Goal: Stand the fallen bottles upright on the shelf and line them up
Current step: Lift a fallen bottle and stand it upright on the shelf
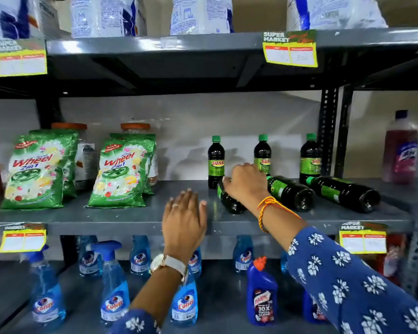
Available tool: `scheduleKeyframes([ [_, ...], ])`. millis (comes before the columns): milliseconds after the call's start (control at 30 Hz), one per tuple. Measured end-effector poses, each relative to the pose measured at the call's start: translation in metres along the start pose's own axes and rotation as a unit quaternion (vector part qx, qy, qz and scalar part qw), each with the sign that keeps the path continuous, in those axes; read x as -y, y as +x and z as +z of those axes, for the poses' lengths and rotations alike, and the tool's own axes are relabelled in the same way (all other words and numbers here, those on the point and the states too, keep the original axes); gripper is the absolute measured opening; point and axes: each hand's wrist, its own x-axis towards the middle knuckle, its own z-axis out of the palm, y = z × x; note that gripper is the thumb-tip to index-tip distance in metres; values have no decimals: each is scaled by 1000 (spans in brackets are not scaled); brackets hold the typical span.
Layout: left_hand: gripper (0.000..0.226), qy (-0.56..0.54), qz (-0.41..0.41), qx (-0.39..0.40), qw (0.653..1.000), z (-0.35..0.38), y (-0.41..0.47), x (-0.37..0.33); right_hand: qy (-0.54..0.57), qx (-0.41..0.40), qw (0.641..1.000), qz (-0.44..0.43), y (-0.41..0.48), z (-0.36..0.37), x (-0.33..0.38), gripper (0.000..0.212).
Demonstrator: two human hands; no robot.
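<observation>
Three dark bottles with green caps stand upright at the back of the grey middle shelf (pixel 121 216): one on the left (pixel 215 162), one in the middle (pixel 262 154), one on the right (pixel 309 157). Three more lie on their sides in front of them. My right hand (pixel 245 183) is closed over the neck end of the left fallen bottle (pixel 231 201). The other fallen bottles (pixel 291 192) (pixel 345 192) lie to its right, bases toward me. My left hand (pixel 184 216) hovers flat over the shelf's front edge, fingers apart, holding nothing.
Two green detergent packs (pixel 38 168) (pixel 122 169) lean on the left of the same shelf, jars behind them. A pink bottle (pixel 399 150) stands past the upright post at far right. Blue spray bottles (pixel 112 283) fill the shelf below; white bags sit above.
</observation>
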Motion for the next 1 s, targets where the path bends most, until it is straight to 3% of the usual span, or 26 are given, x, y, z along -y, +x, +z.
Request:
scheduleKeyframes([
  [133, 37, -1, 27, 25, 999, 21, -25, 11, -178, 115, 976, 46, 7, 10, 12, 54],
  [233, 35, -14, 36, -26, 999, 28, -22, 14, -230, 183, 952, 86, 17, 25, 23, 64],
  [367, 32, -16, 39, -60, 997, 36, -25, 16, -258, 163, 949, 81, 23, 43, 28, 41],
  [533, 30, -7, 31, -64, 997, 40, -23, 15, -94, 61, 992, 63, 15, 46, 0, 49],
  [633, 29, 2, 37, -67, 997, 40, -23, 16, 29, -3, 996, 84, 8, 53, -18, 58],
  [800, 30, 10, 42, -71, 997, 45, -22, 18, 165, 5, 984, 64, 7, 72, -25, 59],
  [1000, 30, 13, 51, -102, 993, 49, -23, 18, 227, 44, 970, 67, 7, 81, -31, 53],
])
